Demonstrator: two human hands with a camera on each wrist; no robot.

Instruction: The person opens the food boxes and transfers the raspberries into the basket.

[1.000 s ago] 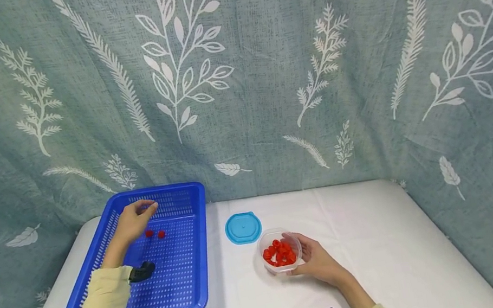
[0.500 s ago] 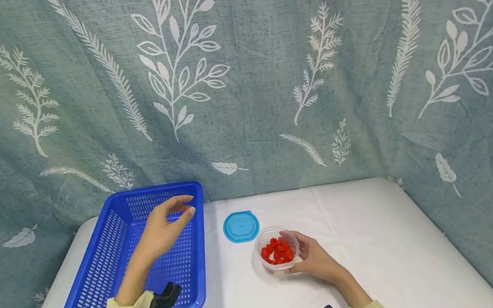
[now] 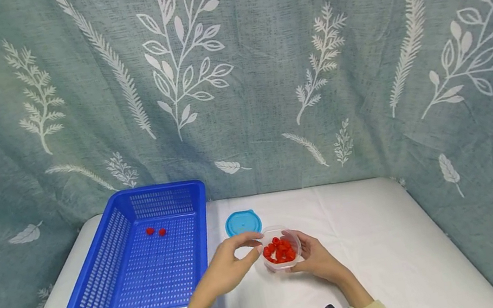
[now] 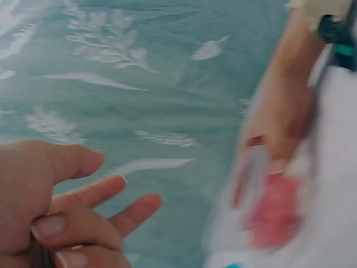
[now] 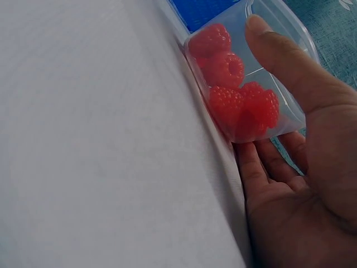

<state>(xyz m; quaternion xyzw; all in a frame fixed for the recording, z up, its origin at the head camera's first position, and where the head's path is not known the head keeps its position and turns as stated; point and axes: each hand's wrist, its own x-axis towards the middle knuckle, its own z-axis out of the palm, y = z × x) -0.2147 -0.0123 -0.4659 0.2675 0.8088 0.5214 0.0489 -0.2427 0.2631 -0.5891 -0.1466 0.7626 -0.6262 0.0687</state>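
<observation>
On the white cloth, my right hand (image 3: 317, 260) holds a clear plastic container (image 3: 282, 266) from its right side, thumb and fingers round the wall. Several red raspberries (image 5: 227, 100) lie inside it, seen through the wall in the right wrist view. At the container's left rim is my left hand (image 3: 227, 268), fingers loosely bent, thumb apart from the fingertips. No berry shows between these fingers (image 4: 142, 209) in the left wrist view. Two more raspberries (image 3: 162, 232) lie towards the back of a blue perforated basket (image 3: 155, 280) on the left.
A round blue lid (image 3: 242, 222) lies flat just behind the container, partly covered by the left hand. Behind the table (image 3: 362, 221) hangs a green leaf-patterned curtain (image 3: 260, 91).
My left hand has travelled from above the back of the basket rightward and nearer, to the container's left rim. My right hand keeps its hold on the container, which has stayed in place.
</observation>
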